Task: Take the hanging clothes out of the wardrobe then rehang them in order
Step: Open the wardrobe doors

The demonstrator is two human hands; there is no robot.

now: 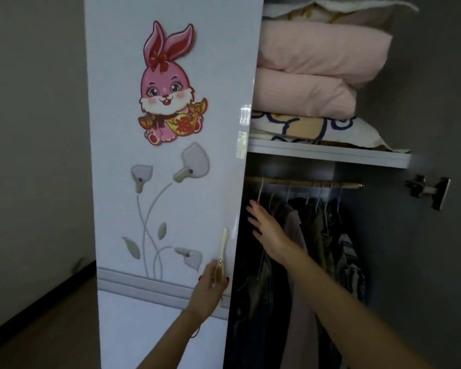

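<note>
Hands (210,286) (266,230) raised (right fingers straight).

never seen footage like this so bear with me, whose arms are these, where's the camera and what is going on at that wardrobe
There is no machine here. A person wears a camera on the head, so the one picture looks forward and down at their own arms. The left hand grips the door handle of the white wardrobe door. The right hand reaches in, fingers straight, toward the hanging clothes on the rail, holding nothing. Folded bedding lies on the shelf above.
</note>
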